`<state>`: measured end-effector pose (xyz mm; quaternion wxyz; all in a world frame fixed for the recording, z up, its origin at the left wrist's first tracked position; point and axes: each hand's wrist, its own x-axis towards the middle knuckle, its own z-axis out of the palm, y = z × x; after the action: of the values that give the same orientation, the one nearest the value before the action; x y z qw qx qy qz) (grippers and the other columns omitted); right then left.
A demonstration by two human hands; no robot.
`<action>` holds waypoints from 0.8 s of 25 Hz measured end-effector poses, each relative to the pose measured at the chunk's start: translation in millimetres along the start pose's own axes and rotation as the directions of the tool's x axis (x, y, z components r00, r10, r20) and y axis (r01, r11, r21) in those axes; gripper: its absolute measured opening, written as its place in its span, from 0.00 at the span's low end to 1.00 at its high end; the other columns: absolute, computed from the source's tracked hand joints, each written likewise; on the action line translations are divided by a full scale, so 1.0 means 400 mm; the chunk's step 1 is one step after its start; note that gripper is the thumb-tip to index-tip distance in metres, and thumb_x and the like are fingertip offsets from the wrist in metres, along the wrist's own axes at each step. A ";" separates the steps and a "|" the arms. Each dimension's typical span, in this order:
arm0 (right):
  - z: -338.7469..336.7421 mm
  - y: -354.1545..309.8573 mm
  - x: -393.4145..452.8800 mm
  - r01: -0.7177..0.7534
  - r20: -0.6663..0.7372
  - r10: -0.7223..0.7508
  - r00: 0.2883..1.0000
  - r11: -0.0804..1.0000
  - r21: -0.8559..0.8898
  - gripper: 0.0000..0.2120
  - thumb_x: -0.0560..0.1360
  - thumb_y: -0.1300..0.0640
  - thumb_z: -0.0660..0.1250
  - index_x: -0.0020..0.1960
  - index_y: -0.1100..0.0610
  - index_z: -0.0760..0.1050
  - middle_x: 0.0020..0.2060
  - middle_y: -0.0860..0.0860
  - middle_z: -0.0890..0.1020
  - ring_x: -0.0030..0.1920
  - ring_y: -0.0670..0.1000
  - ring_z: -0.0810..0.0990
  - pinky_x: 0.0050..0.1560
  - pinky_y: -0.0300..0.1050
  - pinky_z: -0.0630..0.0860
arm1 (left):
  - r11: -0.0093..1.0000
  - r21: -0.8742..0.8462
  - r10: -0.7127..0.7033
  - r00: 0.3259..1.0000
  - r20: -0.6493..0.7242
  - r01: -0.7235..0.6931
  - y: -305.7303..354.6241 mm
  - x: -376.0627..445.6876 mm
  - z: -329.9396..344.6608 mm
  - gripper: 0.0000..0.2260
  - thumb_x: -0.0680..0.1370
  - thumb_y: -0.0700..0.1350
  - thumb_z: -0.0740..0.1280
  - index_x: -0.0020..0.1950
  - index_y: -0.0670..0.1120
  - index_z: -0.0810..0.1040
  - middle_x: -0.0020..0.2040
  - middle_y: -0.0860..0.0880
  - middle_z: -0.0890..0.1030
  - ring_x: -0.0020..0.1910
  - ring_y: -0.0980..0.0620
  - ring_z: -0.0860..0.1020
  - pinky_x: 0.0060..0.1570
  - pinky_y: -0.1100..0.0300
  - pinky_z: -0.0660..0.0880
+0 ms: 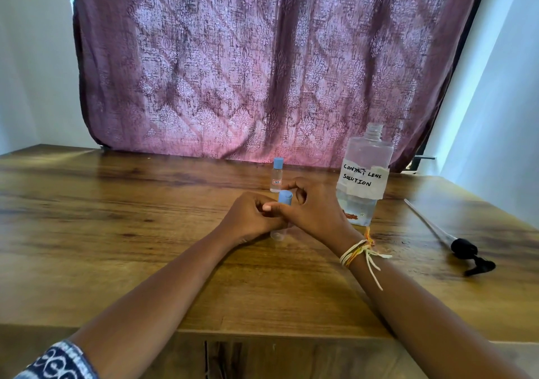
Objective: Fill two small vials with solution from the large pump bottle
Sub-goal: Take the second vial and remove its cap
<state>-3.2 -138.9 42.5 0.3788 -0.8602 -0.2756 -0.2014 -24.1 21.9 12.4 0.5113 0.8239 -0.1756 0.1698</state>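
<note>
Both hands meet on 1 vial [279,232] at mid-table [116,218]: my left hand [252,216] wraps its clear body, my right hand [313,206] pinches its blue cap [285,197]. Just behind stands vial 2 [277,175], capped. Right of my hands, the bottle [364,174] stands open; farther right lies its pump [463,250].

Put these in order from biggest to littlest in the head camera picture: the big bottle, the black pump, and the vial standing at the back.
1. Big bottle
2. Black pump, counting its long tube
3. Back vial
</note>
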 end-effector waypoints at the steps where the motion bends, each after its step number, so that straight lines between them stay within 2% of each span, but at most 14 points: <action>1: 0.004 0.002 0.000 0.016 0.004 -0.016 1.000 0.999 -0.044 0.21 0.66 0.35 0.70 0.47 0.51 0.79 0.28 0.41 0.75 0.31 0.38 0.75 0.30 0.32 0.68 | 1.000 -0.007 0.002 1.000 0.008 -0.002 0.000 0.000 0.001 0.14 0.68 0.40 0.77 0.30 0.59 0.81 0.26 0.62 0.79 0.27 0.67 0.75 0.30 0.72 0.69; 4: 0.018 0.003 -0.002 0.117 0.059 -0.112 0.992 0.989 -0.092 0.12 0.77 0.46 0.66 0.51 0.55 0.77 0.38 0.49 0.81 0.37 0.48 0.78 0.38 0.49 0.75 | 1.000 -0.018 0.005 1.000 0.031 -0.005 0.010 0.000 0.004 0.11 0.70 0.39 0.75 0.40 0.57 0.84 0.36 0.60 0.85 0.38 0.63 0.82 0.40 0.69 0.76; 7: 0.011 0.003 -0.006 0.214 0.087 -0.209 0.974 0.975 -0.056 0.09 0.79 0.51 0.65 0.50 0.58 0.76 0.38 0.51 0.80 0.36 0.49 0.75 0.36 0.47 0.71 | 1.000 -0.025 0.015 0.997 0.072 -0.013 0.020 -0.002 0.003 0.15 0.71 0.36 0.73 0.41 0.58 0.82 0.37 0.63 0.84 0.40 0.65 0.82 0.41 0.72 0.75; 9: -0.001 0.004 -0.007 0.243 0.126 -0.241 0.962 0.970 -0.003 0.08 0.79 0.55 0.64 0.49 0.59 0.76 0.37 0.53 0.80 0.36 0.52 0.76 0.38 0.51 0.72 | 0.999 -0.032 -0.004 0.996 0.089 0.007 0.019 -0.003 0.002 0.12 0.71 0.35 0.73 0.41 0.54 0.83 0.36 0.61 0.84 0.39 0.64 0.82 0.41 0.71 0.75; 12: -0.015 0.010 -0.003 0.183 0.175 -0.204 0.963 0.975 0.128 0.06 0.79 0.61 0.63 0.54 0.60 0.77 0.41 0.51 0.80 0.41 0.50 0.77 0.45 0.51 0.74 | 1.000 -0.004 -0.025 0.997 0.074 0.026 0.016 -0.001 0.003 0.10 0.71 0.38 0.75 0.38 0.54 0.83 0.31 0.61 0.82 0.32 0.66 0.78 0.37 0.70 0.71; 14: -0.014 0.012 -0.003 0.114 0.177 -0.147 0.973 0.977 0.182 0.13 0.77 0.64 0.64 0.61 0.58 0.75 0.45 0.48 0.79 0.44 0.46 0.77 0.49 0.47 0.75 | 0.999 0.003 -0.053 0.997 0.050 0.053 0.013 0.000 0.001 0.08 0.70 0.41 0.76 0.39 0.54 0.84 0.30 0.60 0.82 0.31 0.66 0.77 0.37 0.67 0.71; 15: -0.013 0.013 -0.002 0.062 0.173 -0.106 0.979 0.968 0.243 0.17 0.75 0.65 0.65 0.63 0.58 0.74 0.48 0.50 0.80 0.47 0.47 0.78 0.51 0.48 0.76 | 0.998 0.006 -0.069 0.997 0.038 0.069 0.012 0.000 -0.001 0.06 0.69 0.42 0.77 0.40 0.53 0.85 0.31 0.59 0.83 0.32 0.64 0.77 0.38 0.65 0.71; 17: -0.009 0.013 0.000 -0.052 0.181 -0.019 0.983 0.923 0.381 0.21 0.73 0.65 0.70 0.65 0.57 0.73 0.52 0.55 0.83 0.52 0.52 0.82 0.56 0.50 0.79 | 0.996 0.003 -0.088 0.996 0.023 0.088 0.010 -0.001 -0.004 0.05 0.69 0.43 0.77 0.40 0.54 0.85 0.34 0.57 0.85 0.34 0.63 0.79 0.39 0.66 0.73; 20: 0.005 0.007 -0.001 -0.139 0.186 0.052 0.981 0.859 0.492 0.26 0.69 0.61 0.76 0.64 0.54 0.73 0.54 0.54 0.84 0.54 0.51 0.84 0.57 0.50 0.81 | 0.997 0.002 -0.077 0.997 0.024 0.077 0.011 -0.001 -0.006 0.11 0.69 0.43 0.77 0.36 0.60 0.84 0.33 0.60 0.84 0.34 0.66 0.79 0.36 0.70 0.72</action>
<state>-1.6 -139.1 39.5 0.5751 -0.7581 -0.3058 -0.0311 -27.0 22.2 16.7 0.5149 0.8323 -0.1500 0.1400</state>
